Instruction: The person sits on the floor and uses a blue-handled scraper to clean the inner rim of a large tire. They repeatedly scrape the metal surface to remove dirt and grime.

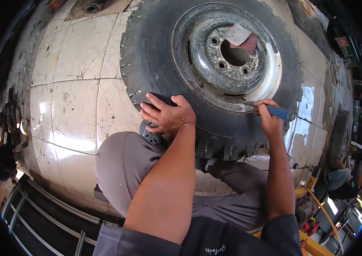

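Note:
A big black tyre (159, 55) with a worn grey steel wheel rim (215, 72) lies flat on the floor in front of me. My left hand (170, 116) rests on the near left part of the tyre, fingers spread, holding nothing. In my right hand (270, 117) is a blue-handled tool (279, 112) with a thin dark metal blade. Its tip meets the rim's near right edge, where the rim borders the tyre. A folded piece of sandpaper (245, 44), grey on one face and reddish on the other, lies over the hub hole.
Cracked, glossy floor tiles (76, 102) surround the tyre. A dark metal-framed rack (53, 217) stands at lower left. Yellow metal bars (313, 243) are at lower right, with another person (347, 183) beyond. A round metal part (92, 7) lies on cardboard at the far left.

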`<state>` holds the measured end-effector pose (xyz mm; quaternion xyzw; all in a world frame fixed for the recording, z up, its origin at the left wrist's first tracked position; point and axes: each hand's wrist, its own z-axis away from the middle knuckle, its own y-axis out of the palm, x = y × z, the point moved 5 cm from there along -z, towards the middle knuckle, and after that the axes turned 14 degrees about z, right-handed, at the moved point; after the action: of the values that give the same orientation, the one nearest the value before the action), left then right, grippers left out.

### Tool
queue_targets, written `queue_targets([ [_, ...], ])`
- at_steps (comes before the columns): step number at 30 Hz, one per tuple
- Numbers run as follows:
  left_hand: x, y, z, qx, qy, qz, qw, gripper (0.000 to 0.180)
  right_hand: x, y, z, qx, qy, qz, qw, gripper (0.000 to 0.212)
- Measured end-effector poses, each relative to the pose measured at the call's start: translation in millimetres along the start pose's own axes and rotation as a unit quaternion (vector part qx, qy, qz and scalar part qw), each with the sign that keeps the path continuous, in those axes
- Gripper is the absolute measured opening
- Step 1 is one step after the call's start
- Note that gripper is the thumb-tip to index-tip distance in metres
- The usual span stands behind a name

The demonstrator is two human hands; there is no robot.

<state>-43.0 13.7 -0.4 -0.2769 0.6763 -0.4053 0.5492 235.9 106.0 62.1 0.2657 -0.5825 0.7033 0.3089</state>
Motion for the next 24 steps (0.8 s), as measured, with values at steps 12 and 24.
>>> queue_targets([
  [12,0,2,-3,-0.008,0.009,-0.017,1.0,0.073,0,-13,-5,0.017,0.029,-0.01,0.999,0.015],
  [24,6,1,-2,0.011,-0.005,-0.005,1.0,0.075,3,-7,-12,0.008,0.086,-0.004,0.996,0.016],
])
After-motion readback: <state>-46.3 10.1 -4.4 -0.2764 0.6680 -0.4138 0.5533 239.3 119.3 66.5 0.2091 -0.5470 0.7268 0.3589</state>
